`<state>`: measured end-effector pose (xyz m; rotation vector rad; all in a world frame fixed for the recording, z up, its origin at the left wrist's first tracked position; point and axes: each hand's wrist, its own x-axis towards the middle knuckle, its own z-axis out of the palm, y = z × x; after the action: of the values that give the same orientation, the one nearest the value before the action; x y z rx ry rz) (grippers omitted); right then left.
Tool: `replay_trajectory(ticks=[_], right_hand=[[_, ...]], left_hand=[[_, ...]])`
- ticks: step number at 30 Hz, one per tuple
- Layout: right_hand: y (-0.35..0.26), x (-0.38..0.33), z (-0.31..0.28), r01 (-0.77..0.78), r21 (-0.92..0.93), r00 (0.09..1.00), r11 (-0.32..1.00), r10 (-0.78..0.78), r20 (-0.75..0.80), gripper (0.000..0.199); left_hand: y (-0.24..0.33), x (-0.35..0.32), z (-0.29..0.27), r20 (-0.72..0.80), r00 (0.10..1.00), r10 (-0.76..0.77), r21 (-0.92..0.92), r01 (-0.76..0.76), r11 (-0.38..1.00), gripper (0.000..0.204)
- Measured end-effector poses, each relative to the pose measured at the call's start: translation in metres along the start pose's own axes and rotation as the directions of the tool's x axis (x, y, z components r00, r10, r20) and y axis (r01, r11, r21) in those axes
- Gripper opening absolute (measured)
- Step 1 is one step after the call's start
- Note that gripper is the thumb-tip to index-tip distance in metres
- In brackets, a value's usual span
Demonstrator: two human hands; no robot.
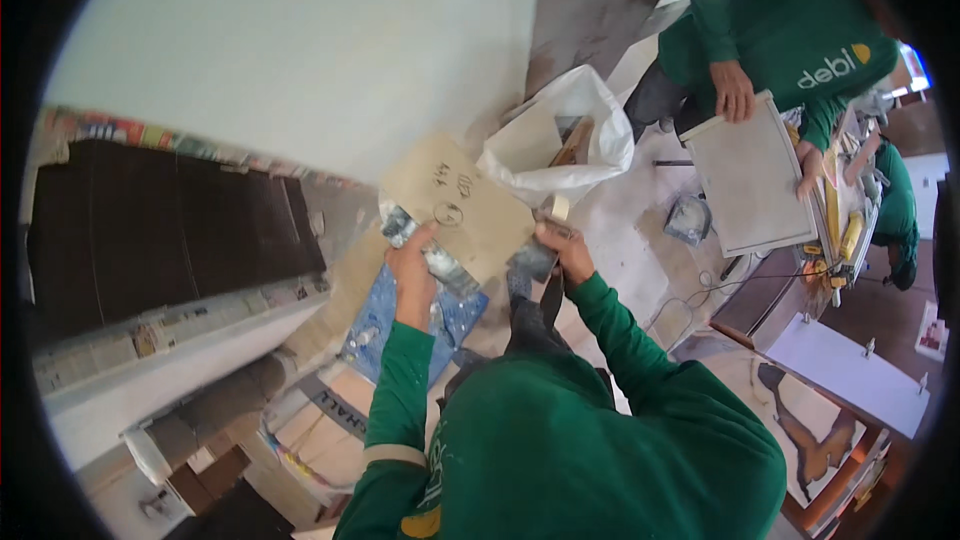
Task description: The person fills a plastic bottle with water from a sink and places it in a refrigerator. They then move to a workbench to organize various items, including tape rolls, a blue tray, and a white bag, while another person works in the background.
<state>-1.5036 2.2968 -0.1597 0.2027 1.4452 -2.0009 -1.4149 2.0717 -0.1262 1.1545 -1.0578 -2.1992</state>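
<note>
My left hand [412, 268] is closed on a long flat blade [450, 268] smeared with grey and white. Closed too is my right hand [570, 252], gripping a putty knife with a broad grey blade [533, 260] that points inward. A pale roll like masking tape [560, 208] shows beside its fingers. Between my hands is a tan board [465, 225] with dark handwritten marks; whether my fingers also hold its edges I cannot tell. Below my left hand lies a blue, paint-spattered sheet or lid [380, 325].
A white sack [605, 130] with scraps inside stands beyond my hands. At the right, a co-worker in green [790, 30] holds a pale panel [750, 180]. A grey-smeared tub [688, 218] and a cable [690, 302] are on the floor. A dark panel [170, 230] is at the left.
</note>
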Motion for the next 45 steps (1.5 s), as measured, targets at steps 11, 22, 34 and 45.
replay_trajectory(ticks=[11, 22, 34, 45], right_hand=[[-0.017, 0.026, 0.025, -0.073, 0.252, 0.991, 0.965, 0.041, 0.129, 0.042], [-0.01, 0.032, 0.07, -0.364, -0.276, 0.805, 0.89, 0.45, 0.388, 0.042], [-0.011, -0.012, 0.046, -0.221, -0.113, 0.963, 0.969, 0.235, 0.129, 0.03], [0.0, 0.185, -0.104, -0.181, -0.632, 0.782, 0.754, -0.279, -0.557, 0.028]], left_hand=[[0.048, -0.037, -0.08, -0.156, 0.97, 0.189, -0.086, -0.204, 0.975, 0.04], [0.028, -0.035, -0.09, -0.076, 0.994, 0.074, -0.034, -0.076, 0.997, 0.034], [0.041, -0.035, -0.104, -0.026, 0.999, 0.042, 0.066, -0.04, 0.997, 0.039], [0.03, -0.04, -0.151, -0.181, 0.981, -0.075, 0.013, 0.079, 0.997, 0.054]])
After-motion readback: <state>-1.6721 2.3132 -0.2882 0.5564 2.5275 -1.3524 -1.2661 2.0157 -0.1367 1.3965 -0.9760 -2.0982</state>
